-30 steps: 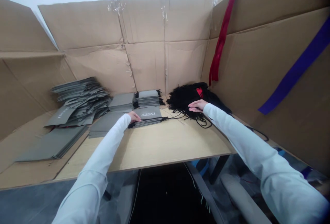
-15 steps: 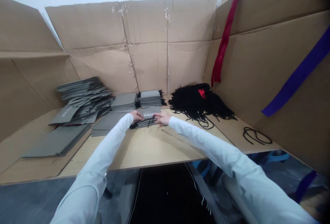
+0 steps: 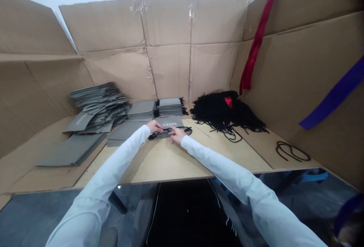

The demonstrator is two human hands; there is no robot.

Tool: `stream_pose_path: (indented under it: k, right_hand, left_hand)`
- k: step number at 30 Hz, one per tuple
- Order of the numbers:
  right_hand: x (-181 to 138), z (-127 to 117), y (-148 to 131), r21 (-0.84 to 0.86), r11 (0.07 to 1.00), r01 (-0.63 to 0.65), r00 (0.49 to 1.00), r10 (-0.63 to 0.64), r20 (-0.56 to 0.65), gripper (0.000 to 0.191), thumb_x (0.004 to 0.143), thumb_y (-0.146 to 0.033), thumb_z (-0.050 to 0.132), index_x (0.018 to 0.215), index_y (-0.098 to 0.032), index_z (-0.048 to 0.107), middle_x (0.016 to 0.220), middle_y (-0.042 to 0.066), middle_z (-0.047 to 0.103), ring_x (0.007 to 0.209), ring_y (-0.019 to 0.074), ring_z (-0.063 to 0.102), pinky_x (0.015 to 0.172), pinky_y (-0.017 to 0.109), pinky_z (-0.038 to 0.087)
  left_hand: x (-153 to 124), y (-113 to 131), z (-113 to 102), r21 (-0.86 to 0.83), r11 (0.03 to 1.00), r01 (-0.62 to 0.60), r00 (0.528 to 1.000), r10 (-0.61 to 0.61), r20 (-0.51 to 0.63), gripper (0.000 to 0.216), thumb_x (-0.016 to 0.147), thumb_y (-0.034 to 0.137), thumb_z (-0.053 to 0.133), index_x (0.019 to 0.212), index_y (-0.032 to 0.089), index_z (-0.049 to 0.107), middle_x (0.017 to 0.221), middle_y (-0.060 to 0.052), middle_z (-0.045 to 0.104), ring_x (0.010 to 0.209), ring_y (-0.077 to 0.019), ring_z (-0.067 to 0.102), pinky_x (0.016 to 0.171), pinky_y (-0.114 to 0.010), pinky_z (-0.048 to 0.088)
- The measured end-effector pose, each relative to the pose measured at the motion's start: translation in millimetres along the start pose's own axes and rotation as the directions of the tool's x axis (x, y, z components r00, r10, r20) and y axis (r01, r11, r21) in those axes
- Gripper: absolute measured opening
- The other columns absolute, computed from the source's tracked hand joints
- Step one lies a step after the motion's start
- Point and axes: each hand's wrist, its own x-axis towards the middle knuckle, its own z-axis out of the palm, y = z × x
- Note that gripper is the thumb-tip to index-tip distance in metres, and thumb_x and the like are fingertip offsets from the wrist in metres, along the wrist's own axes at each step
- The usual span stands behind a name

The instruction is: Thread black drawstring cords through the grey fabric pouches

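A flat grey paper bag (image 3: pixel 174 120), printed with white letters reading INTEX upside down to me, lies on top of a small stack at the middle of the table. Across its near edge runs a black cord (image 3: pixel 186 129), looped at the right end. My left hand (image 3: pixel 154 126) pinches this cord at the left part of the bag. Close beside it, my right hand (image 3: pixel 177 135) has its fingertips together on the cord near the middle. What lies under the fingers is partly hidden.
Behind stand a corded bag stack (image 3: pixel 170 103) and a plain grey stack (image 3: pixel 141 108). A tall, uneven grey pile (image 3: pixel 99 103) is at left. Black cords (image 3: pixel 222 110) heap at back right, with loose cord (image 3: pixel 292 151) near the right wall. Cardboard walls (image 3: pixel 170 65) enclose the table.
The camera view has shifted slightly. My right hand has moved left and nearer to me, off the printed letters and closer to my left hand. The cord now lies along the bag's near edge.
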Motion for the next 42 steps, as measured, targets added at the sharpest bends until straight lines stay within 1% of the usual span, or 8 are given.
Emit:
stream_pose_path:
  k: [2,5,8,13,17,29,36,42]
  right_hand:
    - [-7.5,-7.3,10.3,-0.251,0.968,0.018,0.989,-0.053,-0.136,0.048,0.067,-0.016,0.045,0.115,-0.022,0.042,0.085,0.002,0.06,0.082,0.016,0.052,0.072,0.025,0.04]
    - [-18.0,-21.4,36.4,-0.458,0.889,-0.019,0.967,-0.1,-0.234,0.03,0.067,-0.02,0.047,0.096,-0.021,0.056,0.095,0.006,0.053,0.083,0.0172,0.05,0.072,0.027,0.039]
    - [-24.5,-34.8,65.0,-0.546,0.837,0.045,0.969,-0.17,-0.18,0.028,0.069,-0.023,0.047,0.094,-0.019,0.058,0.091,0.008,0.049,0.084,0.0173,0.048,0.072,0.026,0.038]
    - [-24.3,-47.9,85.5,-0.57,0.798,0.194,0.952,-0.294,-0.087,0.028,0.076,-0.028,0.041,0.096,-0.02,0.058,0.086,0.007,0.049,0.08,0.0152,0.048,0.071,0.024,0.037]
    - [-17.9,-50.0,84.1,-0.612,0.777,0.148,0.956,-0.272,-0.114,0.027,0.076,-0.026,0.041,0.099,-0.022,0.054,0.092,0.006,0.049,0.081,0.0153,0.047,0.066,0.024,0.037]
    - [-9.6,-55.3,77.9,-0.544,0.833,0.103,0.972,-0.2,-0.122,0.022,0.074,-0.03,0.039,0.083,-0.018,0.057,0.079,0.002,0.05,0.067,0.012,0.042,0.057,0.022,0.033]
    - [-7.4,-62.0,86.2,-0.549,0.781,0.298,0.92,-0.388,-0.052,0.019,0.074,-0.026,0.043,0.081,-0.02,0.06,0.095,0.003,0.049,0.069,0.0101,0.046,0.061,0.021,0.036]
    - [1.1,-75.6,93.9,-0.533,0.778,0.334,0.913,-0.406,-0.021,0.017,0.073,-0.022,0.047,0.078,-0.018,0.063,0.088,0.005,0.055,0.075,0.0121,0.052,0.069,0.021,0.038]
  left_hand:
    - [-2.0,-1.6,-2.3,0.107,0.994,0.016,0.997,-0.007,-0.083,0.028,0.056,0.03,0.062,0.079,0.016,0.066,0.056,0.0,0.059,0.054,-0.011,0.048,0.053,-0.02,0.035]
    - [-6.6,-5.5,-4.0,0.212,0.977,0.035,0.99,-0.005,-0.143,0.021,0.057,0.026,0.06,0.076,0.017,0.067,0.062,-0.001,0.061,0.061,-0.0123,0.05,0.057,-0.019,0.036]
    - [-11.0,-11.4,-2.8,0.252,0.967,0.025,0.99,0.011,-0.143,0.021,0.059,0.027,0.059,0.075,0.017,0.067,0.062,-0.001,0.061,0.059,-0.0119,0.05,0.057,-0.019,0.035]
    - [-9.2,-19.6,-0.6,0.196,0.98,0.024,0.987,0.007,-0.159,0.028,0.057,0.039,0.06,0.072,0.016,0.066,0.058,-0.001,0.058,0.056,-0.0111,0.049,0.053,-0.019,0.035]
    - [2.3,-17.9,0.5,0.148,0.987,0.057,0.968,-0.018,-0.25,0.035,0.063,0.045,0.052,0.076,0.015,0.065,0.057,-0.001,0.058,0.055,-0.0118,0.049,0.051,-0.021,0.035]
    - [36.7,-7.7,23.4,0.504,0.863,0.02,0.99,0.053,-0.131,0.015,0.064,0.022,0.054,0.073,0.018,0.065,0.075,-0.002,0.063,0.072,-0.0144,0.056,0.069,-0.019,0.038]
    - [27.3,-16.7,12.5,0.56,0.826,0.063,0.985,0.037,-0.166,0.019,0.07,0.022,0.046,0.079,0.015,0.061,0.08,-0.007,0.061,0.075,-0.0158,0.055,0.067,-0.021,0.039]
    - [6.1,-26.1,-1.9,0.441,0.895,0.067,0.992,-0.012,-0.126,0.018,0.066,0.024,0.05,0.075,0.015,0.062,0.069,-0.003,0.061,0.06,-0.011,0.053,0.057,-0.017,0.038]
